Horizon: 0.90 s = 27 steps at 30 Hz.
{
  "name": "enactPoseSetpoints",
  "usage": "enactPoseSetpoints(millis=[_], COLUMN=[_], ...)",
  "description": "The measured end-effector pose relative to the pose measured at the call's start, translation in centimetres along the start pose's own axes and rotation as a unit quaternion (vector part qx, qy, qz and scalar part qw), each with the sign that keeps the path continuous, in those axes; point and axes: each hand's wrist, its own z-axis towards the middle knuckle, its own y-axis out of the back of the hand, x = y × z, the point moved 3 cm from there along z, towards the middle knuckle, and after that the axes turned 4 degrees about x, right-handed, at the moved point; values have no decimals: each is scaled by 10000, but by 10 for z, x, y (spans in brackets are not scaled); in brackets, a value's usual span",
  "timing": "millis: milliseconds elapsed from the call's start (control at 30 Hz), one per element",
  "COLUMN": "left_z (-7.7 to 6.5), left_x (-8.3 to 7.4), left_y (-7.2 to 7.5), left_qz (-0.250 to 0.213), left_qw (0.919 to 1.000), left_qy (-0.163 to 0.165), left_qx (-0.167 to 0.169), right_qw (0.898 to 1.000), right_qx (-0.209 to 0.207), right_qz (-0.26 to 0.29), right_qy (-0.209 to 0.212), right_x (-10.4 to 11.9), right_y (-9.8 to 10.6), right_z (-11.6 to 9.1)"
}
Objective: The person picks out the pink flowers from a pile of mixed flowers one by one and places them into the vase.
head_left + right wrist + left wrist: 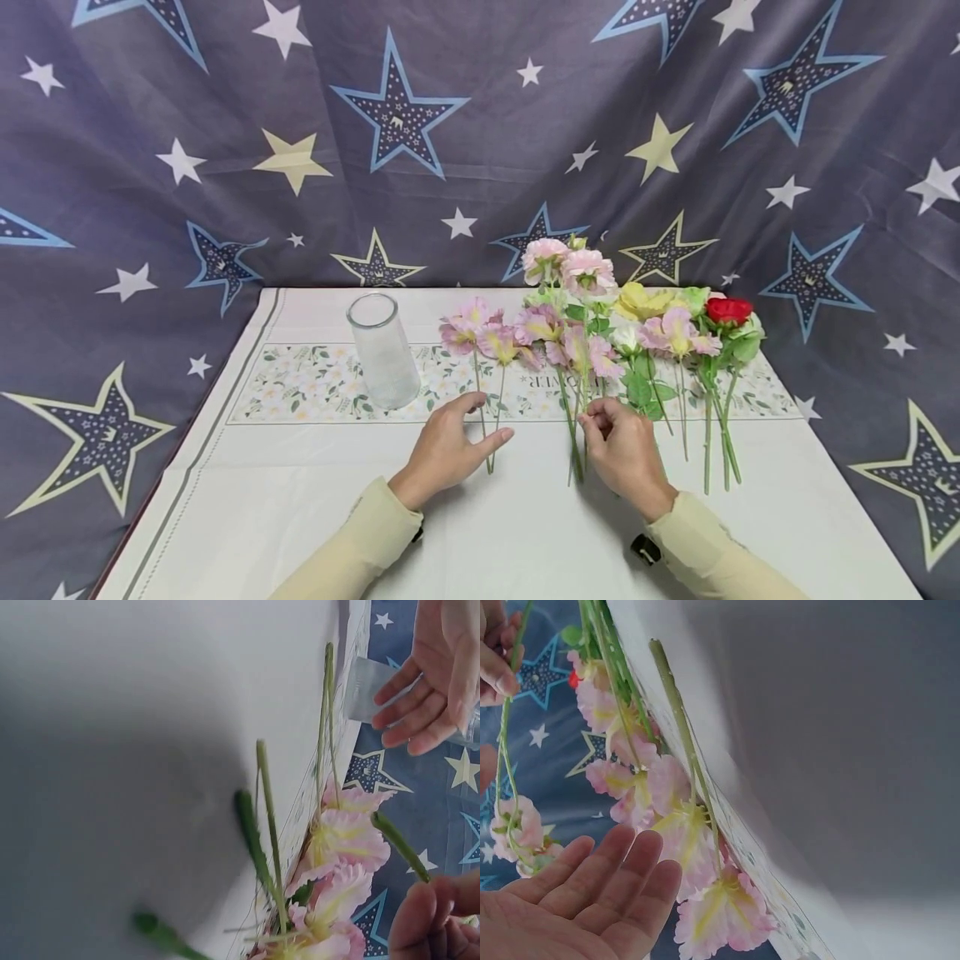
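My right hand (622, 446) pinches the green stem (401, 846) of a pale pink, many-petalled flower spray (588, 273). Its blooms are raised above the other flowers, and the stem's cut end points out past the fingertips in the right wrist view. My left hand (450, 450) is spread with nothing in its grasp, thumb apart from the fingers (641, 855). Close beside it on the table lies a pink-and-yellow ruffled flower (498, 343) with two thin stems. Another ruffled pink flower (576, 350) lies behind the right hand, partly covered by the raised spray.
An upright clear glass vase (386, 358) stands at the left on a floral-printed strip of the white tablecloth (315, 500). To the right lie a red rose (728, 311), a yellow flower (643, 300), a white rose (625, 335) and another ruffled pink flower (677, 332). A star-patterned curtain (480, 183) hangs behind.
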Motion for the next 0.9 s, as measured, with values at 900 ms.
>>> enactPoseSetpoints(millis=[900], left_z=[17], left_x=[-22], left_y=[-18], left_qz=[-1431], left_qw=[9895], left_qy=[-169], left_qx=[-70], right_qw=[9967], right_qx=[-122], right_qz=[513], right_qy=[619], right_x=[30], right_y=[-25], right_z=[-6])
